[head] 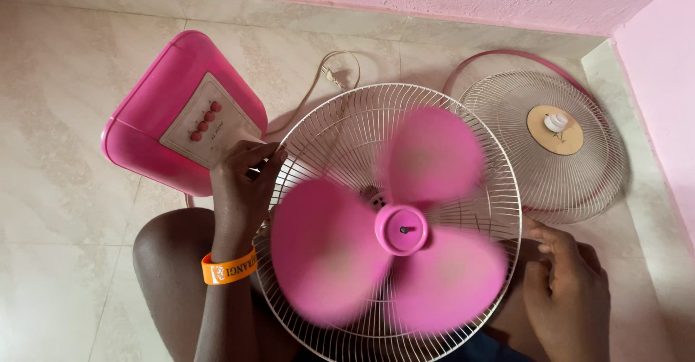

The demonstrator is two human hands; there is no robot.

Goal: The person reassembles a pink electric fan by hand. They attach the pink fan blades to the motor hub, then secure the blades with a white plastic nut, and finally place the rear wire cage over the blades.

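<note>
Rear fan guard [478, 181], white wire, is lying face-up at frame ctr over the person's lap, w/ pink blades [394, 224] blurring around the pink hub cap [400, 229]. Left hand [242, 188] is gripping the guard rim at 9 o'clock; grip clamped on the wire edge. Right hand [565, 282] is touching the rim at 4 o'clock, fingers curled; grip state: cannot tell. Pink fan base [156, 108] w/ button panel is sitting on the floor [58, 80] at 10 o'clock. Detached front guard [554, 145] is lying at 2 o'clock, just beside the rear guard. An orange wristband [229, 268] is circling the left wrist.
</note>
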